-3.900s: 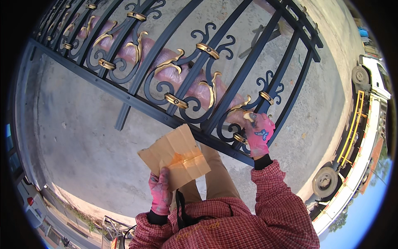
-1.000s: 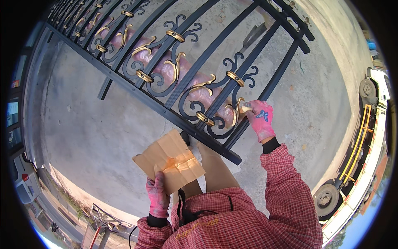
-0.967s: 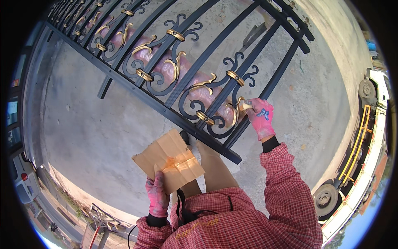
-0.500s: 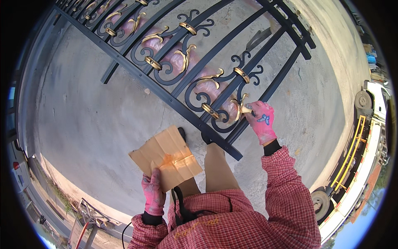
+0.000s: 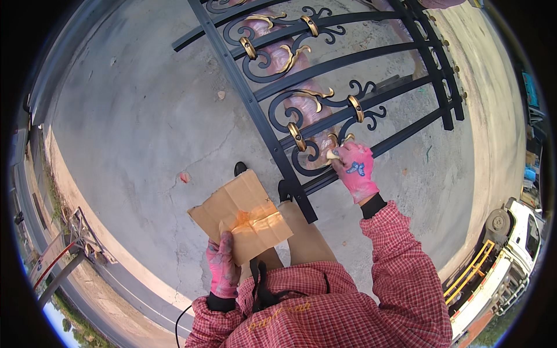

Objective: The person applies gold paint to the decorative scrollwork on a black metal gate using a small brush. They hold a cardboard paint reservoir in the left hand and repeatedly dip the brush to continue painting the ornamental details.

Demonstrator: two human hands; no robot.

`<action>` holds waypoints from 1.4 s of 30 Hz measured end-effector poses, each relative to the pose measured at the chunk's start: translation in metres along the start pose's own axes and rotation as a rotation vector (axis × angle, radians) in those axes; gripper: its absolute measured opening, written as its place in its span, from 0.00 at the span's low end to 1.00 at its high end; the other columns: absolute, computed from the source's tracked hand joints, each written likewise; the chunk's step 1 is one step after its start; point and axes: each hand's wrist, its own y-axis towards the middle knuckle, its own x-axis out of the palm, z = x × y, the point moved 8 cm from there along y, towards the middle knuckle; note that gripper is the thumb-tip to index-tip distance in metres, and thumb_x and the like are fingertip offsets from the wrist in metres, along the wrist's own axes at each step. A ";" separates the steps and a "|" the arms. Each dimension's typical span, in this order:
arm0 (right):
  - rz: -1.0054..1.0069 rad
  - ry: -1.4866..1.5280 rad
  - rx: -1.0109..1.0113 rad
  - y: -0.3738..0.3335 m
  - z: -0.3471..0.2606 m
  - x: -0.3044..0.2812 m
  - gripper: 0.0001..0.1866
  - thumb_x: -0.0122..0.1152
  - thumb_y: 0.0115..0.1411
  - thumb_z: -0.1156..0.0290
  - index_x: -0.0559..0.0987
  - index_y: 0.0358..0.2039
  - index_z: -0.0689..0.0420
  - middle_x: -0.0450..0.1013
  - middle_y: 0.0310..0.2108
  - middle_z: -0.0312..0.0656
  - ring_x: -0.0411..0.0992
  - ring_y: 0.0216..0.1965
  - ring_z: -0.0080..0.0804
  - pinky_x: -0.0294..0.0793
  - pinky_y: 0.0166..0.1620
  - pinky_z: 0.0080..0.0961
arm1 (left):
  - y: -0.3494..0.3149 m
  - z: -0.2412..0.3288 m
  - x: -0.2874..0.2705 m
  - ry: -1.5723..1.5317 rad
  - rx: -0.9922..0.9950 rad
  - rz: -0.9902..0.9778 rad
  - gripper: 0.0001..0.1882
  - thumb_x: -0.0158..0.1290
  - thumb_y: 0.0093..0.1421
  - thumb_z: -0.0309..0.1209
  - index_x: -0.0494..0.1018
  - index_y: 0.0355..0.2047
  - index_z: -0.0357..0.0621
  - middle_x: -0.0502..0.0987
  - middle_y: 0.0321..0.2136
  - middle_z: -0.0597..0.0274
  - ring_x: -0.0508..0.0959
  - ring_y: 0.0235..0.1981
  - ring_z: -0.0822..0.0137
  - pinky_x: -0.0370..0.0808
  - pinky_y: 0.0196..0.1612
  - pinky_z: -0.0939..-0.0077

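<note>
My left hand [image 5: 223, 264], in a pink glove, grips the lower edge of a creased cardboard sheet [image 5: 214, 211] with a shiny orange-gold smear [image 5: 255, 220]. My right hand [image 5: 355, 168], gloved in pink with a blue butterfly print, pinches a small cream-coloured piece [image 5: 332, 155]; its kind is unclear. The fingers are at the end scroll of a black metal railing [image 5: 328, 72], beside a gold leaf ornament [image 5: 348, 138] that they partly cover. Gold collars [image 5: 296, 137] and other gold leaves [image 5: 316, 94] decorate the scrolls.
Crumpled pinkish plastic wrap [image 5: 306, 111] lies beneath the railing on the grey concrete floor [image 5: 151, 122]. My shoe [image 5: 240, 168] is just beyond the cardboard. A white truck [image 5: 518, 232] stands at the right; a metal frame [image 5: 81, 238] is at the far left.
My view has turned, so the railing appears rotated. My right hand stays at the end scroll, the cream piece now lower beside the leaf. The cardboard remains in my left hand.
</note>
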 end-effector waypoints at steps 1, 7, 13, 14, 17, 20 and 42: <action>-0.052 -0.049 -0.039 -0.004 0.000 0.013 0.09 0.65 0.42 0.67 0.79 0.27 0.50 0.72 0.29 0.39 0.71 0.34 0.41 0.67 0.37 0.36 | -0.005 -0.003 -0.002 -0.005 0.006 0.005 0.19 0.51 0.62 0.34 0.64 0.50 0.39 0.73 0.43 0.61 0.75 0.40 0.71 0.74 0.43 0.76; 0.017 0.020 -0.047 0.003 0.002 -0.005 0.10 0.67 0.41 0.70 0.80 0.28 0.51 0.73 0.28 0.39 0.71 0.33 0.41 0.67 0.37 0.35 | -0.019 -0.020 -0.015 -0.021 0.011 0.068 0.18 0.50 0.62 0.33 0.65 0.50 0.39 0.73 0.42 0.62 0.75 0.39 0.72 0.74 0.42 0.77; -0.008 -0.123 -0.238 0.009 -0.010 0.007 0.10 0.65 0.39 0.72 0.79 0.27 0.51 0.72 0.27 0.37 0.71 0.33 0.38 0.67 0.37 0.34 | -0.021 -0.028 -0.016 -0.056 0.014 0.084 0.16 0.49 0.63 0.33 0.65 0.49 0.39 0.73 0.41 0.63 0.75 0.38 0.73 0.74 0.41 0.77; -0.041 -0.180 -0.322 0.012 -0.017 0.012 0.10 0.65 0.39 0.72 0.78 0.26 0.51 0.72 0.27 0.37 0.71 0.32 0.38 0.67 0.37 0.34 | -0.020 -0.028 -0.015 -0.068 0.018 0.091 0.16 0.49 0.63 0.33 0.65 0.49 0.39 0.73 0.41 0.63 0.75 0.38 0.73 0.74 0.41 0.77; 0.030 -0.212 -0.367 0.030 -0.021 0.002 0.07 0.63 0.41 0.72 0.77 0.24 0.50 0.71 0.26 0.36 0.71 0.32 0.38 0.67 0.37 0.33 | -0.020 -0.026 -0.017 -0.056 0.011 0.107 0.17 0.49 0.63 0.33 0.66 0.49 0.39 0.73 0.41 0.64 0.75 0.38 0.73 0.74 0.40 0.77; -0.016 -0.270 -0.457 0.039 -0.028 0.006 0.04 0.60 0.43 0.70 0.77 0.23 0.51 0.71 0.25 0.37 0.70 0.31 0.38 0.67 0.36 0.33 | -0.017 -0.030 -0.022 -0.070 -0.002 0.098 0.17 0.50 0.63 0.34 0.65 0.50 0.39 0.73 0.41 0.64 0.74 0.38 0.73 0.74 0.40 0.78; -0.240 -0.162 -0.324 0.068 -0.106 0.009 0.10 0.60 0.43 0.75 0.79 0.30 0.52 0.73 0.33 0.42 0.72 0.36 0.42 0.73 0.38 0.34 | -0.006 -0.019 -0.044 -0.198 0.026 0.153 0.21 0.51 0.62 0.35 0.63 0.51 0.39 0.72 0.43 0.61 0.75 0.40 0.70 0.74 0.44 0.74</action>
